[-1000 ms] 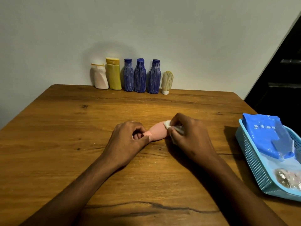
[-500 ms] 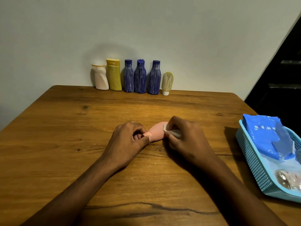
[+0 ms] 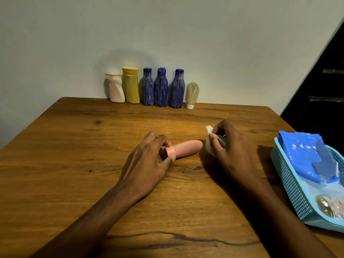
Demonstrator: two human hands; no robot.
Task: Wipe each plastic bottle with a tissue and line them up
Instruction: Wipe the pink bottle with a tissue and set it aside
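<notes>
A pink plastic bottle [image 3: 186, 148] lies on its side in the middle of the wooden table [image 3: 74, 164]. My left hand [image 3: 149, 162] grips it by the cap end. My right hand [image 3: 229, 148] holds a crumpled white tissue [image 3: 211, 144] just right of the bottle's base, a small gap apart from it. Along the wall at the table's far edge stands a row: a white bottle [image 3: 115, 88], a yellow bottle [image 3: 131, 85], three blue bottles [image 3: 161, 88] and a small cream tube [image 3: 191, 94] on its cap.
A light blue plastic basket [image 3: 290, 183] sits at the table's right edge, holding a blue tissue pack [image 3: 307, 157] and a shiny crumpled wrapper [image 3: 329, 205]. A dark opening lies beyond the table's right side.
My right hand with the tissue has come off the pink bottle and moved right. The whole length of the bottle now shows. My left hand still holds the cap end.
</notes>
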